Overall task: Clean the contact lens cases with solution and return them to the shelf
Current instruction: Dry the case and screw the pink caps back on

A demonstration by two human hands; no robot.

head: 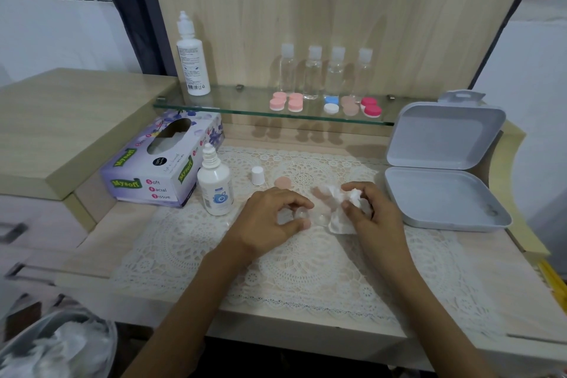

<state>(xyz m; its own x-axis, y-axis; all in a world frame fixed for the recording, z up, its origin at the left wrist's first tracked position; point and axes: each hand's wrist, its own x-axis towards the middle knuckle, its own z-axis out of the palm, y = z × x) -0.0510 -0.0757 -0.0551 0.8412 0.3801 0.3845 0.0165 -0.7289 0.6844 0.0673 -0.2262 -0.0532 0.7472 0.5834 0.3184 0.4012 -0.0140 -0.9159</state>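
Right now your left hand [270, 221] pinches one well of the clear lens case [321, 219] between thumb and curled fingertips, low over the lace mat [306, 270]. Your right hand [372, 213] has its fingers closed around a crumpled tissue [343, 205], whose edge sits just beside the case's other well. Behind your hands a peach cap [283, 182] lies flat on the mat (a pinkish shape by the tissue is too blurred to name). To the left the solution bottle [214, 186] stands uncapped, its white cap [257, 175] upright near it. On the glass shelf [214, 106] sit the pink cases [287, 103], blue and white case [331, 104], tan case [349, 106] and red case [370, 107].
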